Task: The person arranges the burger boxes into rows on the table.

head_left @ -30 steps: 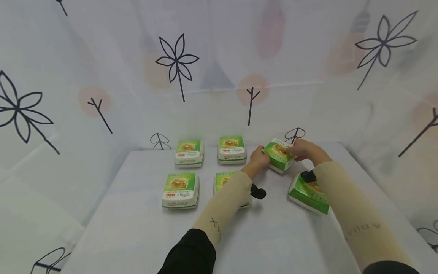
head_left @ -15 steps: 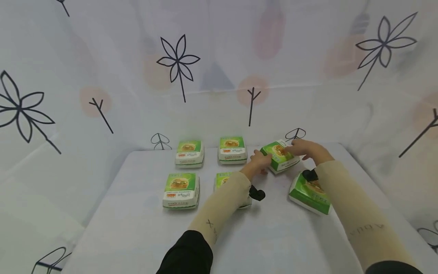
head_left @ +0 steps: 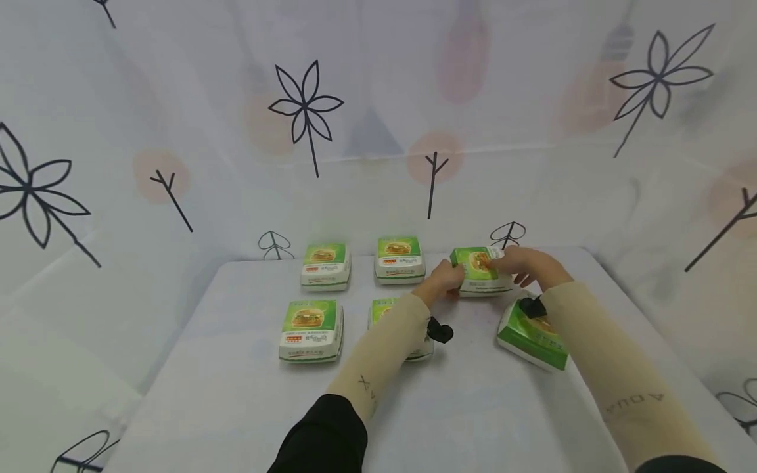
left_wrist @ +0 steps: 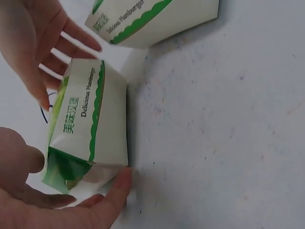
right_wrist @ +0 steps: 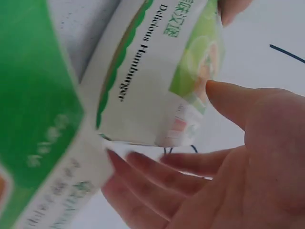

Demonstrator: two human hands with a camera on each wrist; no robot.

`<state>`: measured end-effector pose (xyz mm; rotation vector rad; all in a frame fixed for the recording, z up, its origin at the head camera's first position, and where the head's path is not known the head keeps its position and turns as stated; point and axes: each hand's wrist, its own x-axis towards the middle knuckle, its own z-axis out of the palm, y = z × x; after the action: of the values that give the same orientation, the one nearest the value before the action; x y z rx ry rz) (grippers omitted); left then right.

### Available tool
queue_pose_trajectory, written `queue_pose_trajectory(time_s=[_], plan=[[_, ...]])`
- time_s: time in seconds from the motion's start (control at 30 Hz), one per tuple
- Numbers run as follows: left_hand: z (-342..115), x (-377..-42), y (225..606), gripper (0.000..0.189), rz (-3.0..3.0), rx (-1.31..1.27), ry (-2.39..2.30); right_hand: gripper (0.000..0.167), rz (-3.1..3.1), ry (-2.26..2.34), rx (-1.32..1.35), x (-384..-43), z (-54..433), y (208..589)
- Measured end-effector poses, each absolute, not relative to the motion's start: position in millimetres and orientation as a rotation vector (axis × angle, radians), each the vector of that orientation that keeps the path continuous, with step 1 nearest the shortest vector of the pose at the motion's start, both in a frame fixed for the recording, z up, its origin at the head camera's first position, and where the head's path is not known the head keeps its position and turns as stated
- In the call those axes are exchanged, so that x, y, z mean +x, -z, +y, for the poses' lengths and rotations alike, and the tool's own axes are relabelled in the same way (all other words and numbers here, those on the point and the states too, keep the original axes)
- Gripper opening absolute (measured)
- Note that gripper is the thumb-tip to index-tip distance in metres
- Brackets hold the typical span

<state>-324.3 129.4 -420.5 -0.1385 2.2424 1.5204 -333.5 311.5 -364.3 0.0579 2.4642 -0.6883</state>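
At the table's back right sits a green-and-white hamburger box (head_left: 480,285), its burger picture facing up. My left hand (head_left: 440,284) grips its left end; in the left wrist view, the fingers (left_wrist: 116,191) reach low at the box's base corner. On the other end, my right hand (head_left: 527,264) has its thumb on the lid's edge, with the fingers spread around that end in the right wrist view. A second hamburger box (head_left: 532,340) lies angled in front, partly covered by my right sleeve. Printed "Delicious Hamburger" shows on the side of the held box (right_wrist: 138,81).
Two more hamburger boxes stand in the back row, one at left (head_left: 326,268) and one in the middle (head_left: 399,261). In the front row are a left box (head_left: 310,332) and a middle box (head_left: 381,309), mostly behind my left forearm. A patterned cloth (head_left: 367,190) hangs behind the white table (head_left: 236,394).
The box between my hands has turned from a tilted angle to face squarely forward, roughly in line with the back row. My left fingers loosened, then closed around its end again. The other boxes stayed put.
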Motion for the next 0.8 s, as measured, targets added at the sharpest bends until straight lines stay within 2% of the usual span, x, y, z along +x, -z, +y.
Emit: queue_pose_trajectory(time_s=[0.2, 0.33, 0.5, 0.6, 0.8], plan=[[127.9, -311.6, 414.5, 0.058, 2.144, -0.151, -1.595, 0.08, 2.46, 0.744, -0.038, -341.3, 310.7, 359.5], [128.2, -309.4, 415.2, 0.05, 2.128, -0.152, -1.633, 0.074, 2.44, 0.748, -0.057, -346.4, 312.8, 366.4], [129.3, -325.5, 423.4, 0.044, 2.261, -0.13, -1.521, 0.066, 2.499, 0.674, -0.044, -346.2, 315.3, 371.7], [125.7, -329.2, 421.6, 0.047, 2.305, -0.111, -1.457, 0.067, 2.514, 0.642, -0.051, -346.0, 313.5, 368.6], [120.2, -308.0, 410.7, 0.064, 2.241, -0.07, -1.439, 0.078, 2.516, 0.66, -0.107, -348.6, 318.2, 367.1]])
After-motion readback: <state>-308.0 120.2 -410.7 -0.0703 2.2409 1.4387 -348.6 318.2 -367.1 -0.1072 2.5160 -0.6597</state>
